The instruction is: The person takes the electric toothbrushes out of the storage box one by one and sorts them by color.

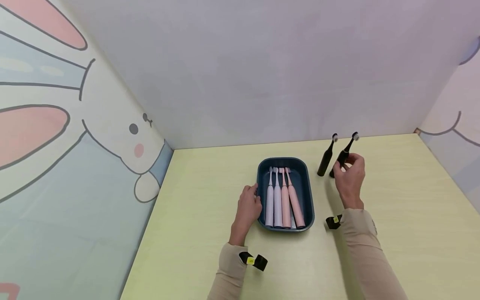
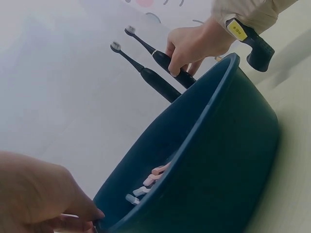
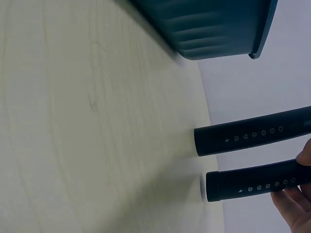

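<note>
Right hand on a black toothbrush, left hand at the tray

The right hand (image 1: pixel 349 181) pinches the handle of a black toothbrush (image 1: pixel 343 157) between thumb and fingers, holding it nearly upright at the far right of the worktop (image 1: pixel 202 200). Whether its base touches the surface is hard to make out. Just left of it stands a second black toothbrush (image 1: pixel 325 162), apart from the fingers. In the right wrist view both brush heads are cut off by the frame edge, and the small symbols along the handles are only partly legible.

The left hand (image 1: pixel 249 206) grips the left rim of a dark blue tray (image 1: pixel 310 200), thumb and fingertips at the edge — the rest of its fingers are partly hidden or cut off in the left wrist view. Inside the tray, two whitish toothbrushes (image 1: pixel 277 207) lie on the left and two pink toothbrushes (image 1: pixel 286 207) on the right, heads toward the far end. From the left wrist their handles are hidden behind the tray wall — only the heads show. Something pale shows between the pink handles, too small to identify.
</note>
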Available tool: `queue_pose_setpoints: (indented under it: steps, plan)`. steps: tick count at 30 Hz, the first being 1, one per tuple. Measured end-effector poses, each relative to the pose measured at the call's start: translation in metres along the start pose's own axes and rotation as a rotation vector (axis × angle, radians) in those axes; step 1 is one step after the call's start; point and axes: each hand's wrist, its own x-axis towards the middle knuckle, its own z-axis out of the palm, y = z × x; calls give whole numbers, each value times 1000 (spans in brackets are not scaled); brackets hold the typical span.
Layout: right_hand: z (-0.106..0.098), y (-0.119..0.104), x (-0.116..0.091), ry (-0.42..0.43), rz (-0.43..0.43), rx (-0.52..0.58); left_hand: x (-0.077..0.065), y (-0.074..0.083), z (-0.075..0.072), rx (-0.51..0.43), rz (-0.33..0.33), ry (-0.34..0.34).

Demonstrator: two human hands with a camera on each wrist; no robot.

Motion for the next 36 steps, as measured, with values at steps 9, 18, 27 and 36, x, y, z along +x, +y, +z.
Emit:
queue_pose_setpoints:
  steps: [9,18,27,36]
  plan:
    - [4,3,-1,-4,-25,-7,2,1,-2,9,2,8]
    - [5,3,-3,-7,-27,-17,1,0,-2,10,13,6]
    - [3,3,-6,-46,-16,-33,0,2,-2,-3,-9,-1]
    - [-2,-7,-10,-47,-4,-34,1,2,-1,8,-12,-2]
